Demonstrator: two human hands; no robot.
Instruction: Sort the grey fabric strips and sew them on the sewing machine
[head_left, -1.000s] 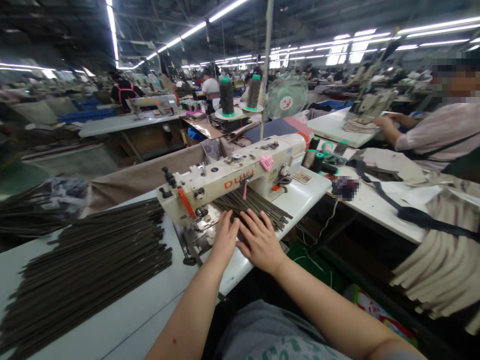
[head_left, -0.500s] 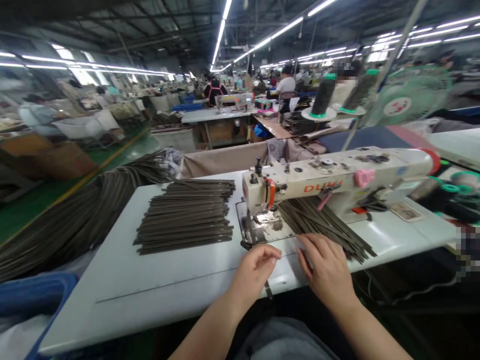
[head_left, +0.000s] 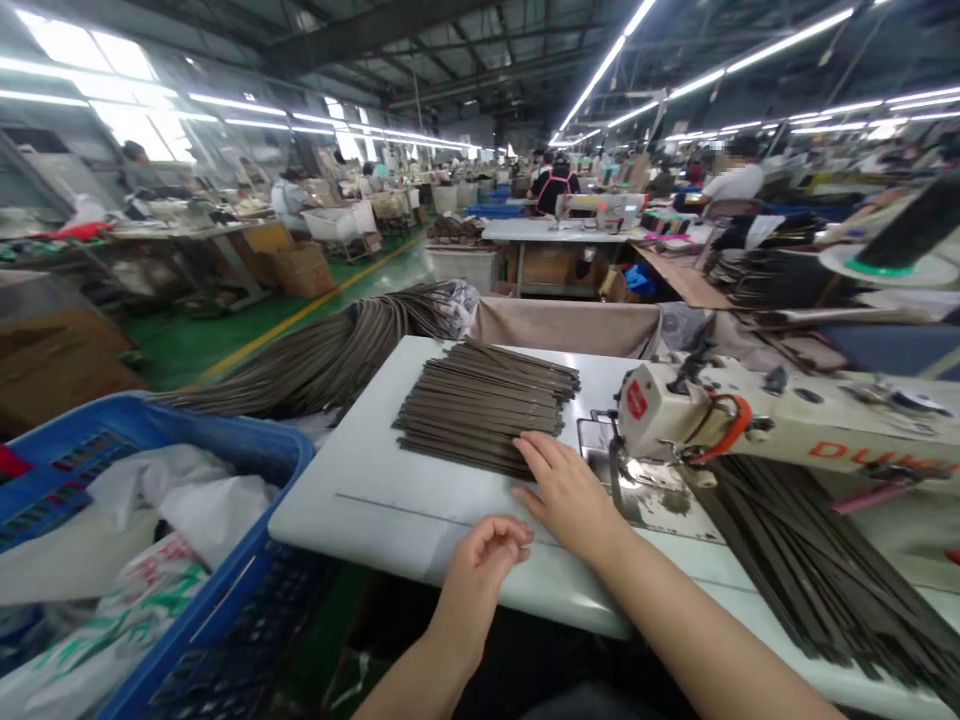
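My right hand (head_left: pixel 566 495) reaches left across the sewing table (head_left: pixel 405 505). Its fingers are stretched out, the tips at the near right edge of a stack of dark grey-brown strips (head_left: pixel 480 405); the thumb stands apart. Lower and to the left, over the table's front edge, my left hand (head_left: pixel 484 565) is curled with its fingertips close to the thumb, and no item shows in it. The white sewing machine (head_left: pixel 795 410) stands right of both hands. More dark strips (head_left: pixel 817 560) lie fanned out under its arm.
A blue plastic basket (head_left: pixel 292 455) with white bags (head_left: pixel 180 490) stands at the table's left. Long dark strips (head_left: pixel 322 350) hang in a thick bundle behind it. Past the table are a beige fabric bin (head_left: pixel 562 325), another sewing table (head_left: pixel 517 230) and several people working farther off.
The view has swung left, showing more of the blue basket. My right hand has moved from beside the machine's needle area to the strip stack. My left hand stays curled near the table's front edge.
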